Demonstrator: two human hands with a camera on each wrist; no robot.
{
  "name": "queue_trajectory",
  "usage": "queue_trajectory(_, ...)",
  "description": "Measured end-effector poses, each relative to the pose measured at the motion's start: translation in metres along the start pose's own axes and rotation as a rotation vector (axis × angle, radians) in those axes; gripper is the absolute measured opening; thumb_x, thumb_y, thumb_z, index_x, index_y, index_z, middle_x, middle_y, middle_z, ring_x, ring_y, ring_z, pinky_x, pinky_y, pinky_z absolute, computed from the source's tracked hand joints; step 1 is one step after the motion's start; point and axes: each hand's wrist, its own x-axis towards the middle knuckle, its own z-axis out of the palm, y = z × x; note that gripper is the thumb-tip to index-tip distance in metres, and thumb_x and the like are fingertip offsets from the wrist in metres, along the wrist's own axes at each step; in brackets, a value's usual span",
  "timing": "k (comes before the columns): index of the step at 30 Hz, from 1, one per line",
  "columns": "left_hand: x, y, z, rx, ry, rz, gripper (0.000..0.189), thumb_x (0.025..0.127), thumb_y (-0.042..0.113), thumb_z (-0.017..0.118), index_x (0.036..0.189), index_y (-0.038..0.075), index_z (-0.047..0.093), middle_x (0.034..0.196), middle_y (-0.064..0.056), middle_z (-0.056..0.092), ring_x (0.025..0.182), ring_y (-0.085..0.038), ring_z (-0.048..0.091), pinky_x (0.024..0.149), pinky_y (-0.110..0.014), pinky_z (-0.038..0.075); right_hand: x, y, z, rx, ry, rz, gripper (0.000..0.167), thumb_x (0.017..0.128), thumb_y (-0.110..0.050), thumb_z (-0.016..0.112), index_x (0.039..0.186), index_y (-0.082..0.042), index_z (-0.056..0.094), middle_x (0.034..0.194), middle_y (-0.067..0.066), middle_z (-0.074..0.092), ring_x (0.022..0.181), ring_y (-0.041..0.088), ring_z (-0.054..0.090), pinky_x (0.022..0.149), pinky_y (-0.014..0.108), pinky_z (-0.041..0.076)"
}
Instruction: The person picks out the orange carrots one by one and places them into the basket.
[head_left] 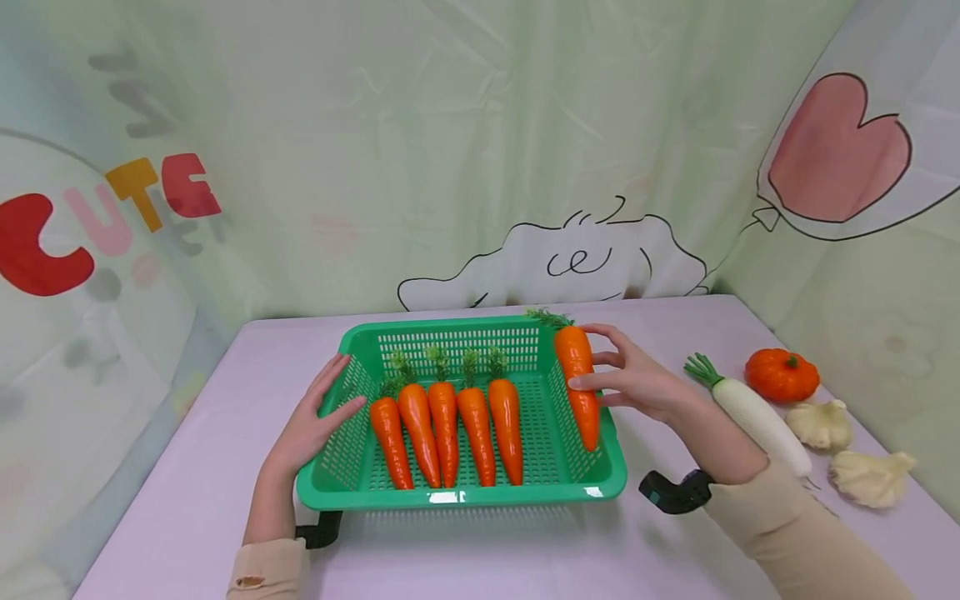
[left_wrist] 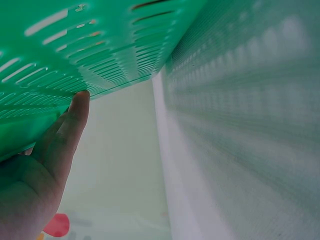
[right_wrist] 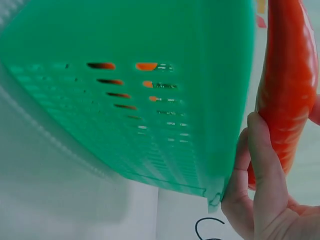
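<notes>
A green plastic basket (head_left: 465,498) with slotted walls holds several orange carrots (head_left: 475,429), lying side by side with leafy tops toward the back. My left hand (head_left: 307,421) holds the basket's left side, thumb over the rim and the other fingers along the outer wall; the left wrist view shows fingers (left_wrist: 75,120) against the slots. At the right wall, my right hand (head_left: 633,379) grips another carrot (head_left: 577,375) between thumb and fingers. This carrot slants over the right rim, its green top at the back. In the right wrist view, the carrot (right_wrist: 287,75) is beside the basket's outer wall (right_wrist: 165,30).
On the right of the table (head_left: 195,467) lie a white radish (head_left: 761,421), a small orange pumpkin (head_left: 782,375) and two garlic bulbs (head_left: 870,477), close to my right forearm. A printed curtain (head_left: 480,150) hangs behind the table.
</notes>
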Motion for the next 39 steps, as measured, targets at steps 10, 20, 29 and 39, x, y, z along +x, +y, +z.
queue_trajectory(10,0.001,-0.001,0.0,0.001,0.004,-0.003,0.069,0.088,0.036,0.059,0.146,0.02,0.026,0.152,0.0,0.01,0.138,-0.029,0.007,0.099,-0.067,0.014,0.006,-0.004,0.012,-0.039,0.007,-0.004,0.087,0.081,-0.017,0.069,0.144,-0.014,0.01,0.133,0.029,0.024,0.102,0.039,0.053,0.078,0.045,0.051)
queue_trajectory(20,0.001,-0.002,-0.001,-0.008,0.006,-0.007,0.068,0.088,0.036,0.059,0.146,0.02,0.026,0.152,0.001,0.01,0.138,-0.029,0.007,0.099,-0.066,0.015,0.013,-0.009,0.027,-0.133,0.006,-0.015,0.087,0.076,-0.015,0.075,0.141,-0.009,0.016,0.125,0.03,0.03,0.095,0.039,0.056,0.07,0.044,0.053)
queue_trajectory(29,0.002,-0.002,0.001,-0.013,-0.006,0.0,0.069,0.088,0.036,0.059,0.146,0.019,0.025,0.152,0.0,0.01,0.138,-0.029,0.007,0.099,-0.066,0.014,0.019,-0.005,0.043,-0.335,-0.004,-0.02,0.086,0.072,-0.013,0.078,0.138,-0.01,0.023,0.119,0.028,0.037,0.073,0.025,0.06,0.062,0.039,0.055)
queue_trajectory(39,0.002,0.0,-0.001,-0.014,0.0,-0.001,0.069,0.088,0.036,0.059,0.146,0.02,0.026,0.152,0.002,0.01,0.138,-0.028,0.007,0.099,-0.066,0.014,0.031,-0.002,0.056,-0.745,0.064,-0.165,0.083,0.063,-0.014,0.084,0.128,0.001,0.034,0.1,0.02,0.053,0.086,0.03,0.052,0.059,0.031,0.052)
